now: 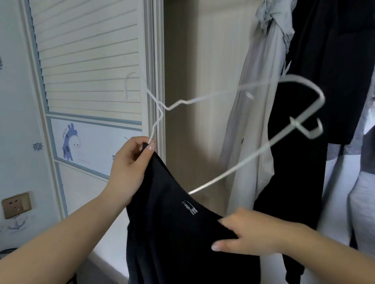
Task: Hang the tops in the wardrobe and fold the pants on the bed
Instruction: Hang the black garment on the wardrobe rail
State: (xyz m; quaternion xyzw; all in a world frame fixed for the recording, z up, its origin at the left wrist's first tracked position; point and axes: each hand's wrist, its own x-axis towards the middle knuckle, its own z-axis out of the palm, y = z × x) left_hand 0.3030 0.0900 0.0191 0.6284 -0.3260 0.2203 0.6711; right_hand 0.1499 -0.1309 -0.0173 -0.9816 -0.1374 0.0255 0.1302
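The black top [179,241] hangs limp at six o'clock before the open wardrobe [202,75], soft and light. The left hand [128,165] pinches its shoulder with the stiff, thin white hanger [249,157]; the right hand [251,234] grips the collar edge, probably the best hold.

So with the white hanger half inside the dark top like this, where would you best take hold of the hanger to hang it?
Probably by the neck just under the hook, coming from above. On the white hanger the hook, at upper left, is bare, while the left hand pinches one arm with the dark top and the other end is free. The right hand holds only cloth.
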